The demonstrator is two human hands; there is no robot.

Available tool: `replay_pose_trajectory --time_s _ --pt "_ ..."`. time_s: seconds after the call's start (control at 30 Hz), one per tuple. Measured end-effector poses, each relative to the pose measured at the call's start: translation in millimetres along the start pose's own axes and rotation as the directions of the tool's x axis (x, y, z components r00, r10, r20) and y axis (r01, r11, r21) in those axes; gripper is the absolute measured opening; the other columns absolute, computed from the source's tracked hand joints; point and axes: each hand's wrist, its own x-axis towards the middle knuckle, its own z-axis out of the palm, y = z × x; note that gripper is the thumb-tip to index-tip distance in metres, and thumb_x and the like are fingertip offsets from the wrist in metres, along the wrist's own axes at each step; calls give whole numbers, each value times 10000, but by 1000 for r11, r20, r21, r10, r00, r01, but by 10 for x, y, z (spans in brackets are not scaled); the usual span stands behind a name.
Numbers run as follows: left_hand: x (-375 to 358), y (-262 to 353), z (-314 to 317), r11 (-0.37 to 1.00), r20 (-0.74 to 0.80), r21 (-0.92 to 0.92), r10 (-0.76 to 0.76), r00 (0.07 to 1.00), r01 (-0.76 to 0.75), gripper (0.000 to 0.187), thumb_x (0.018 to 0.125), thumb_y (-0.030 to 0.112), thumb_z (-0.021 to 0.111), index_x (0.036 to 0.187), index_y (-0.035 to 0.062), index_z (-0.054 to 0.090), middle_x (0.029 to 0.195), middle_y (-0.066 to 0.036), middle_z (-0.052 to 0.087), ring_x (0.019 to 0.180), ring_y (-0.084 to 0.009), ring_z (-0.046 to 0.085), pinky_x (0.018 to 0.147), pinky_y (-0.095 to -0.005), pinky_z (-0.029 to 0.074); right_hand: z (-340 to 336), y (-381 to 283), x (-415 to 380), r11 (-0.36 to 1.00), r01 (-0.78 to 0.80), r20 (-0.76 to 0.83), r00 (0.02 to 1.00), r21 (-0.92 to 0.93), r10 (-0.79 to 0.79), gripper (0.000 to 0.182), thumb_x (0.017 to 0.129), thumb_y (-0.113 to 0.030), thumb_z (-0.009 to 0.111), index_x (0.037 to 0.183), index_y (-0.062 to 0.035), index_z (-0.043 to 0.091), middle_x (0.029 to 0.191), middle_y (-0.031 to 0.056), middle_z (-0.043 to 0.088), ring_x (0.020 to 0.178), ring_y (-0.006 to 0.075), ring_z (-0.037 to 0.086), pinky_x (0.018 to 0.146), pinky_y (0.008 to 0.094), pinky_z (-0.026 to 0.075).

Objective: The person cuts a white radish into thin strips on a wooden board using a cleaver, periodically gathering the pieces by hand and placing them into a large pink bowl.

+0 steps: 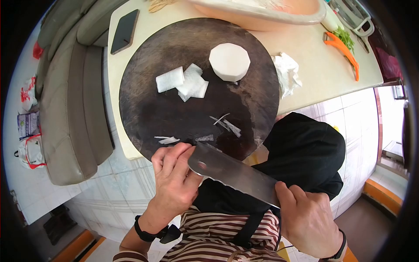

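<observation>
My right hand [305,214] is wrapped round the handle end of a broad kitchen knife [238,172], which has a hole near its tip. The blade slants over the near edge of a round dark chopping board [152,118]. At the tip end, the bent fingers of my left hand [176,177] lie close against the blade; what is under them is hidden. Just beyond are thin white strips [168,140] and more slivers [231,126]. Farther back on the board lie several thin white radish slices [170,79] and a peeled, many-sided chunk of white radish [230,61].
A phone [125,31] lies at the table's left corner. Behind the board stands a large pale basin [266,17]. Crumpled white tissue [287,74], an orange peeler [342,50] and green stalks [344,38] are to the right. A grey sofa [70,109] stands left.
</observation>
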Motion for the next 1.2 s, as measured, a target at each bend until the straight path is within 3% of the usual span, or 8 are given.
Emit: replay_pose_trajectory --time_s 0.2,0.5,0.9,0.97,1.13,1.2 --pt "-42 64 23 998 -13 59 -11 1000 11 268 639 30 703 904 -6 709 1061 -152 633 1081 -335 556 869 -489 387 43 -24 -5 1000 -3 -4 1000 -4 3 320 766 15 657 1078 64 605 691 125 543 568 263 603 511 356 455" --pt "-4 91 -13 998 -11 69 -9 1000 10 241 672 51 722 904 -13 708 1056 -122 658 1057 -299 568 877 -474 382 -31 72 -86 982 -61 17 998 177 59 317 726 84 643 1040 37 634 744 131 622 585 274 631 529 350 477" --pt "-18 53 -8 1000 -10 25 -9 1000 9 168 670 39 720 822 -25 689 1057 -139 657 1083 -324 567 872 -492 383 -202 103 59 999 -43 102 994 27 40 343 688 68 662 1029 40 634 724 123 593 586 282 622 539 370 463" --pt "-38 49 -7 1000 -13 25 -9 1000 9 164 671 40 722 818 -24 688 1055 -137 653 1077 -326 567 870 -493 382 -69 -8 80 999 -14 7 1000 -44 14 378 677 64 655 1053 35 625 723 122 576 596 293 614 540 383 462" --pt "-18 70 0 999 -45 48 -17 999 19 185 671 37 723 847 -15 702 1054 -118 647 1053 -306 569 864 -480 383 12 72 4 998 -10 -45 999 57 13 376 671 75 645 1044 26 625 745 141 594 607 330 609 551 402 461" --pt "25 75 -5 999 -50 45 -23 999 25 239 668 25 726 906 0 721 1047 -93 650 1035 -269 570 865 -451 387 -48 92 -64 984 -95 18 995 149 94 329 692 100 647 1014 36 629 760 163 623 607 347 615 555 396 458"
